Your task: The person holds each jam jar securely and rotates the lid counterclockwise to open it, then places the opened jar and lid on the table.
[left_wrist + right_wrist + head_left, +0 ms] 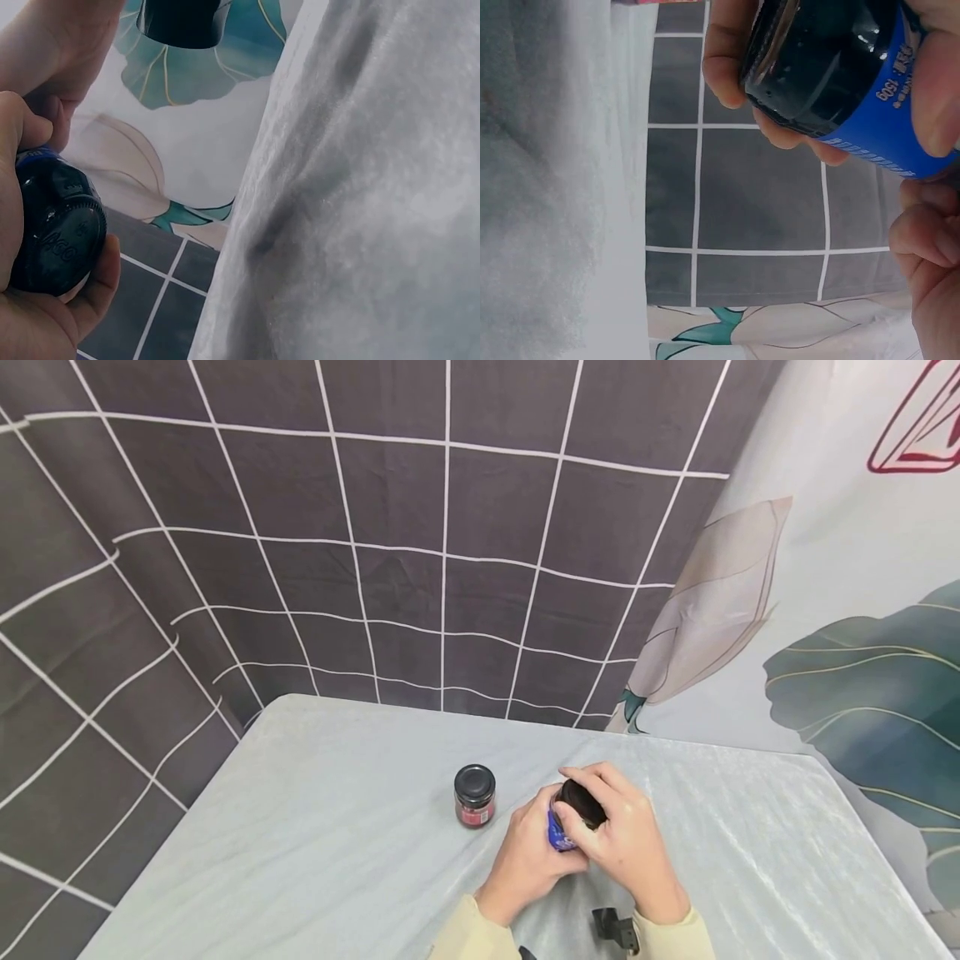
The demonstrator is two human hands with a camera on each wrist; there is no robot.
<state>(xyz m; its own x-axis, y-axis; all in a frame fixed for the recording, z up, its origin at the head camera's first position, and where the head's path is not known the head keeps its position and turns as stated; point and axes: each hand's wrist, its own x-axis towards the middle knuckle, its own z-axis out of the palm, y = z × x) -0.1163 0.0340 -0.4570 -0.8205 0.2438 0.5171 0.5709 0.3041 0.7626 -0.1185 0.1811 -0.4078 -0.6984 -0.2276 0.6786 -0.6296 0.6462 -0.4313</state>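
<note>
A small glass jar (821, 67) with a blue label and dark contents is held between both hands over the table. My left hand (528, 852) grips the jar's body, its fingers curled around the glass. My right hand (633, 831) holds the black lid (585, 803) from above, thumb on the near side and fingers on the far side. The jar tilts in the air, and its embossed base (64, 244) faces the left wrist camera. A second jar (475, 795), with a black lid and a red label, stands upright on the table left of the hands.
A pale, slightly wrinkled cloth (300, 827) covers the table. Behind it hangs a dark curtain (397, 585) with a white grid, and a leaf-patterned curtain (825, 693) hangs to the right. A black strap mount (617, 929) sits at the right wrist.
</note>
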